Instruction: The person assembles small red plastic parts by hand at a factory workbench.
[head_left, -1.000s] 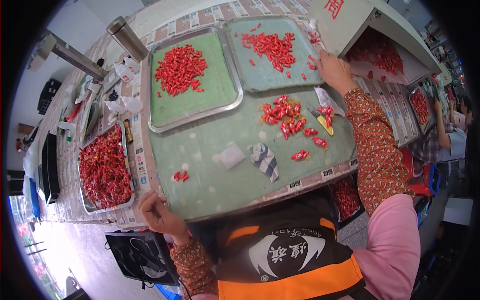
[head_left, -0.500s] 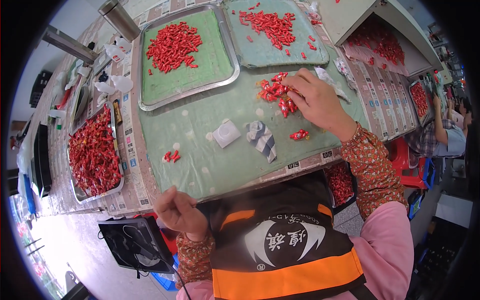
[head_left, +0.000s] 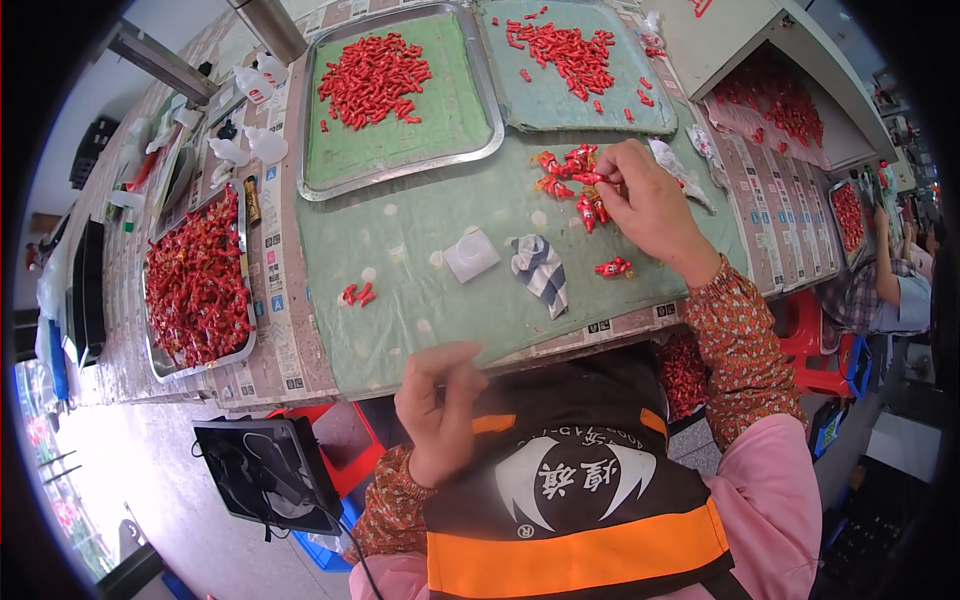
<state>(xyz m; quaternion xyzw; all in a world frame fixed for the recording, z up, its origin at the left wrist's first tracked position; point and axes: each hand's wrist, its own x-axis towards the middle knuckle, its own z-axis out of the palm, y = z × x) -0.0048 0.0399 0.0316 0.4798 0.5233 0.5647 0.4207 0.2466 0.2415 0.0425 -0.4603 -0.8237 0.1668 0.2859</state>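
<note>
At the right of the green mat (head_left: 400,330), my right hand (head_left: 650,200) is closed, thumb and fingertips pinching a small red figurine (head_left: 592,178) at the edge of a loose cluster of red figurines (head_left: 562,170) with yellowish bits. Nearer to me, a single red figurine (head_left: 613,267) lies apart. My left hand (head_left: 440,410) hovers over my apron, just off the table's front edge; its fingers are bent and apart, slightly blurred, with nothing visible in them. Between the hands lie a white square pad (head_left: 470,256) and a blue-and-white striped cloth (head_left: 540,272). A few small red pieces (head_left: 358,294) sit to the left.
A metal tray (head_left: 400,180) and a pale green tray (head_left: 590,120) at the back hold heaps of red pieces. Another full tray (head_left: 200,290) stands left, near white bottles (head_left: 265,145) and a steel flask (head_left: 270,28). A box-like shelf (head_left: 740,50) stands right; a co-worker (head_left: 880,270) sits beyond.
My left hand has moved right and slightly down, in front of my apron. My right hand stays at the figurine cluster. The whole view has shifted slightly.
</note>
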